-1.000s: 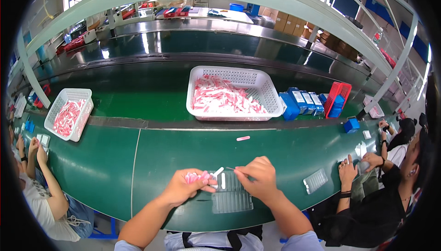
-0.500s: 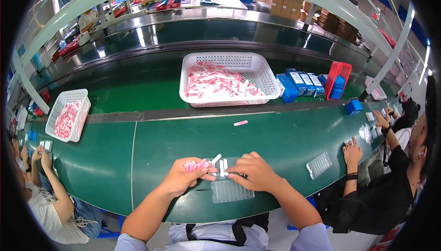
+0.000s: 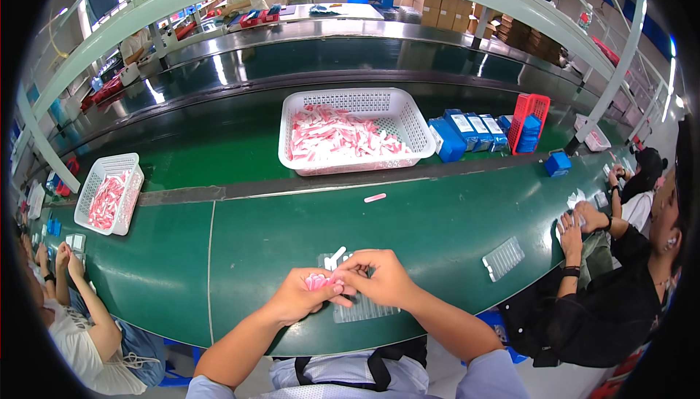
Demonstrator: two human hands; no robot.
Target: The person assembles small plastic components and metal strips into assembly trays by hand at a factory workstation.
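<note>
— Now that the hands have drawn together over the near edge of the green belt [image 3: 452, 231], what do they hold?
— The left hand [image 3: 302, 298] is curled round a small bunch of pink pieces [image 3: 318, 281]; a second ago it sat a little apart from the other. The right hand [image 3: 380, 280] has closed in and pinches at that bunch with its fingertips.
— And the clear tray [image 3: 364, 310]?
— It lies flat under the right hand at the near edge, with white pieces [image 3: 336, 257] standing at its far side. I judge one piece is being drawn from the bunch for it.
— Other stock?
— A white basket [image 3: 408, 118] of pink pieces sits at the belt's far edge, one loose pink piece [image 3: 375, 198] before it.
</note>
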